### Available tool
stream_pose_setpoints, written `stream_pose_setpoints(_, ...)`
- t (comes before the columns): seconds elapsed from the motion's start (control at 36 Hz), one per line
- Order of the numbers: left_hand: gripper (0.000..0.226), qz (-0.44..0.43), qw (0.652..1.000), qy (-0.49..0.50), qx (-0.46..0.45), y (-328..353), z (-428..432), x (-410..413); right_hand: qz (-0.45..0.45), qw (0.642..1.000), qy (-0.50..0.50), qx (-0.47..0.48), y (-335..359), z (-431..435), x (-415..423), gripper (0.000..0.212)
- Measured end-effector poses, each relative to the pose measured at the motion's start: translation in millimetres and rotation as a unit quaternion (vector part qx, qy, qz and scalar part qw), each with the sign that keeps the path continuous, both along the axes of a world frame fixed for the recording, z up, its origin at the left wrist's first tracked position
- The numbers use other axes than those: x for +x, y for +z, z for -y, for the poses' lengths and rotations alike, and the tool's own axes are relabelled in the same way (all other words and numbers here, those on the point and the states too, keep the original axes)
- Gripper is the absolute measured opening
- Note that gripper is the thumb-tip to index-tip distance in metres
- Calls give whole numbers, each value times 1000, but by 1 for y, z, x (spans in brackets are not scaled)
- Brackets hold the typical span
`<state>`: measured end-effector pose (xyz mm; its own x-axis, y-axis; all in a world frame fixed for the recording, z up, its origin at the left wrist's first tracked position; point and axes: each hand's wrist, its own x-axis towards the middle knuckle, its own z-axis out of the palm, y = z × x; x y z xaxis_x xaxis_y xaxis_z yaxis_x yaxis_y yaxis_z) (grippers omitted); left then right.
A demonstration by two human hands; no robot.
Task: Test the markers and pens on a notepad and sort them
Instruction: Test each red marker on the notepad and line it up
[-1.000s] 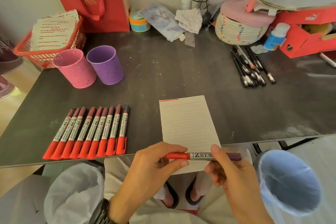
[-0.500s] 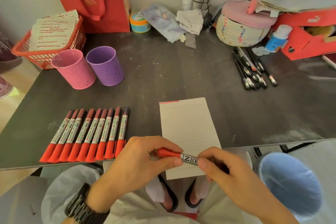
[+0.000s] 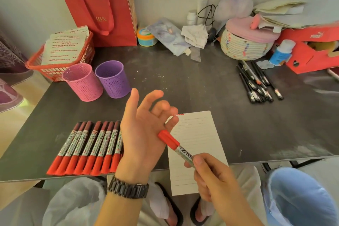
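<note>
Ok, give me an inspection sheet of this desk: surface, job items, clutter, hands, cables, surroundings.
Surface: dark table, dusty smears.
Job's things: lined notepad overhangs the front edge; row of red markers to its left; black pens piled far right; pink cup and purple cup side by side.
Clutter: red basket of papers, red bag, woven basket, red shoebox along the back.
Hands: left hand open, fingers spread; right hand grips a capped marker over the notepad.
Cables: black cable by the wall.
Surroundings: white-lined bin left, blue-lined bin right, below the table edge.
</note>
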<state>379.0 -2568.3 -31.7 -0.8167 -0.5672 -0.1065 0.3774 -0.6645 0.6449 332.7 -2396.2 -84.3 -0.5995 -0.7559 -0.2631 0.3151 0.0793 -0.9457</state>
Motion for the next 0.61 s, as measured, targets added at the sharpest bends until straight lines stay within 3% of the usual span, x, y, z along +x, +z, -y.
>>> stream_pose_setpoints(0.25, 56, -43, 994, -58, 82, -15, -10, 2, -39, 999, -35, 8, -1, 0, 24, 31)
stream_pose_setpoints(0.39, 55, -38, 992, -54, 107, -20, -21, 3, -128, 989, -62, 41, -4, -5, 36, 30)
stream_pose_setpoints(0.61, 55, -9, 995, -11, 97, -17, -31, 1, -172, 976, -120, 54, 4, -6, 47, 23)
